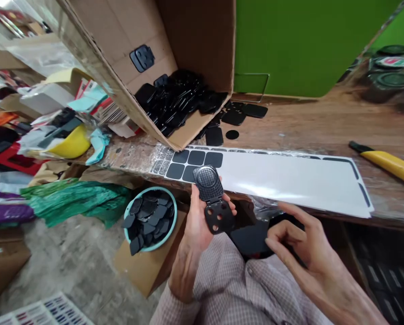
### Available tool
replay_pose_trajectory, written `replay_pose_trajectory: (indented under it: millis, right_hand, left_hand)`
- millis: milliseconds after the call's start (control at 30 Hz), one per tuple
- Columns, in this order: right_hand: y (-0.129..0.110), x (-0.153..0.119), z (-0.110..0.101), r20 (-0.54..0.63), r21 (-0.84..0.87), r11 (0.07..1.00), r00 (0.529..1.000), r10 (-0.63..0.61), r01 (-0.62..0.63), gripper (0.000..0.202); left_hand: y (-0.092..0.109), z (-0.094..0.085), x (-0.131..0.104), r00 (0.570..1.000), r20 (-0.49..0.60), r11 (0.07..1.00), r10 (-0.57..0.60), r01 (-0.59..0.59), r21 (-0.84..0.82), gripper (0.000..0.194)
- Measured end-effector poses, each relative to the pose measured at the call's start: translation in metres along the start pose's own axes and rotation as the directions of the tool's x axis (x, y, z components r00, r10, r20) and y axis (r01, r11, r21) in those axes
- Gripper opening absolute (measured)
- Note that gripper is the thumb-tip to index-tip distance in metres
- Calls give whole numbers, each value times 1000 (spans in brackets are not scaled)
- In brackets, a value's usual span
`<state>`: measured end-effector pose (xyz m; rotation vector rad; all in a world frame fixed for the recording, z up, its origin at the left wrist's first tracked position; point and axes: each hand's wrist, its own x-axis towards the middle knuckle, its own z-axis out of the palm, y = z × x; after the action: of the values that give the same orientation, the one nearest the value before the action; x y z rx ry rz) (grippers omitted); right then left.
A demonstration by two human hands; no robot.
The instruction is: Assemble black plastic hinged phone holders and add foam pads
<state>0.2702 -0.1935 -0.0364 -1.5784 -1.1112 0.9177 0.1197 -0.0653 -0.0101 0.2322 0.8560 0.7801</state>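
My left hand point(199, 221) is closed around a black hinged plastic piece point(208, 183), held above my lap. Its upper flap has a round ribbed pattern; the lower flap has several round holes. My right hand point(300, 246) is raised to the right, index finger stretched out and thumb apart from it, with nothing visible between them. A dark flat thing point(249, 239) lies over my lap near the right thumb; whether they touch is unclear. Beyond my hands, a white sticker sheet point(283, 176) lies along the table edge, with black rounded-square pads point(196, 158) at its left end.
An open cardboard box point(202, 118) on its side holds many black plastic pieces point(178, 99). Loose black pieces point(234, 116) lie beside it. A yellow-handled tool point(391, 164) is at right. A light-blue basket point(173, 198) of black pieces stands at lower left on a carton point(148, 271).
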Motion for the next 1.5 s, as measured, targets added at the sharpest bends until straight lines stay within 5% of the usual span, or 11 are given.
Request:
replay_pose_trajectory:
  millis: [67, 167, 300, 467, 867, 1500]
  right_hand:
    - [-2, 1, 2, 76, 71, 996, 996, 51, -56, 13]
    - [-8, 5, 4, 189, 201, 969, 976, 104, -143, 17]
    - [-14, 9, 13, 140, 354, 909, 974, 179, -218, 21]
    - [-13, 15, 37, 170, 498, 772, 917, 360, -396, 32]
    - [-13, 14, 62, 130, 549, 721, 895, 426, -423, 27]
    - [0, 13, 67, 164, 575, 693, 891, 424, -435, 25]
  left_hand:
    - [-2, 0, -1, 1000, -21, 1000, 0, -1, -20, 54]
    - [-3, -3, 1, 999, 27, 1000, 21, -21, -5, 53]
    - [-4, -7, 4, 999, 50, 1000, -7, 8, -23, 55]
    - [-9, -3, -2, 998, -61, 999, -19, 17, -39, 53]
    - [-17, -15, -4, 999, -18, 998, -45, 46, 51, 59]
    - [-18, -17, -1, 994, -82, 997, -72, 75, 35, 57]
